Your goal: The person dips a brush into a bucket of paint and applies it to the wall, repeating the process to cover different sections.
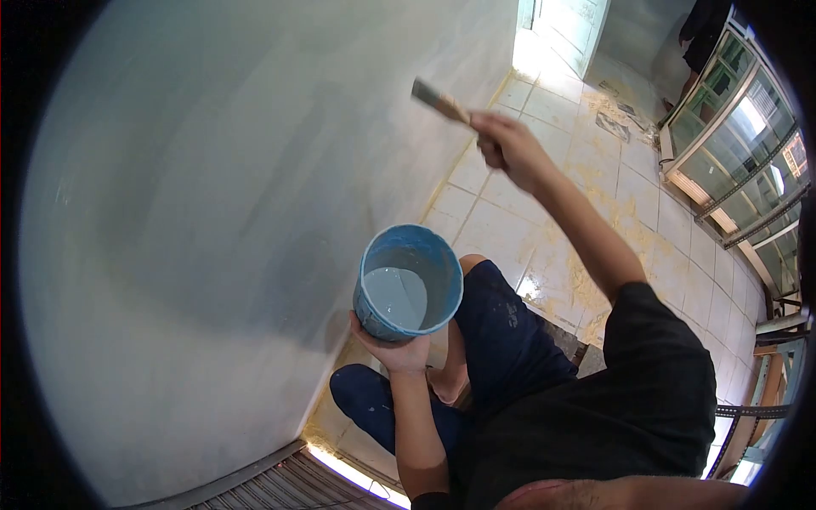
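My left hand (393, 350) is wrapped round the lower side of a blue bucket (365, 319), holding it up beside the wall. Pale grey-blue paint (398, 297) lies inside, and smears of it coat the inner wall of the bucket. Out to the right, my right hand (507, 146) is closed on the wooden handle of a paintbrush (442, 102). The brush's dark bristle end points up and left, close to the wall (229, 187) in this view. Streaks and patches of uneven grey tone cover the wall.
Yellowish stains mark the white tiled floor (501, 217). A glass-fronted metal cabinet (722, 127) stands along the right, with a person (704, 34) behind it at top right. An open door (565, 34) is at the back. A ribbed metal shutter (246, 484) lies at the lower left.
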Action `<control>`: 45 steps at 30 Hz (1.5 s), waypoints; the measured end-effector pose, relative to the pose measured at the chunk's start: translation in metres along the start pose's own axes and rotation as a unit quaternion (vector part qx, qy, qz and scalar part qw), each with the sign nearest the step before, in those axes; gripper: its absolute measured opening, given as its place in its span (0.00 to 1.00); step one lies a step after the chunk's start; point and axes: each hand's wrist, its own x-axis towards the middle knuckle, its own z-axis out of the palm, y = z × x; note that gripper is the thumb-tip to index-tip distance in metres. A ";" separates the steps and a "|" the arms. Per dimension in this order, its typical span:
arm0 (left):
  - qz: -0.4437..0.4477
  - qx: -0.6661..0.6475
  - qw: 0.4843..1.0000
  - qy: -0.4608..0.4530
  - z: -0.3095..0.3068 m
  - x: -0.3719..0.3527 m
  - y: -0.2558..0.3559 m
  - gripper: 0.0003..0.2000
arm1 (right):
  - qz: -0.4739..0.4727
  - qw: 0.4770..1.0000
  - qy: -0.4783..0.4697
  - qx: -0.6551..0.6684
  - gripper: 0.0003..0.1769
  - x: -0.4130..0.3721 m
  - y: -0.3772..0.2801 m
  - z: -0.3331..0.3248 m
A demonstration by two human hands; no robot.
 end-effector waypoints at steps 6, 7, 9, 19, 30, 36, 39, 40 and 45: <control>0.047 0.087 0.995 -0.032 -0.014 -0.010 0.016 0.37 | -0.101 0.980 0.152 -0.077 0.19 0.173 -0.020 -0.021; 0.059 0.075 0.995 -0.029 -0.024 -0.012 0.020 0.37 | -0.094 0.978 0.173 -0.070 0.18 0.200 -0.023 -0.026; 0.070 0.070 0.995 -0.004 -0.027 -0.016 0.024 0.36 | -0.086 0.976 0.193 -0.060 0.18 0.225 -0.027 -0.021; 0.160 0.256 0.953 0.007 -0.055 -0.010 0.024 0.34 | -0.090 0.978 0.093 -0.165 0.17 0.136 0.015 0.053; 0.114 0.099 0.988 -0.019 -0.041 -0.016 0.020 0.36 | -0.059 0.946 0.276 -0.158 0.23 0.267 -0.011 0.022; 0.060 0.046 0.997 -0.006 -0.040 -0.015 0.022 0.37 | -0.107 0.977 0.083 -0.164 0.18 0.123 0.012 0.083; 0.064 0.039 0.997 0.019 -0.049 -0.011 0.022 0.38 | -0.146 0.943 0.235 -0.185 0.19 0.178 0.016 0.057; 0.064 0.023 0.997 0.020 -0.052 -0.010 0.022 0.38 | -0.149 0.943 0.257 -0.154 0.18 0.198 0.004 0.048; 0.067 0.070 0.995 0.002 -0.044 -0.011 0.017 0.44 | -0.067 0.929 0.345 -0.113 0.20 0.274 -0.031 0.043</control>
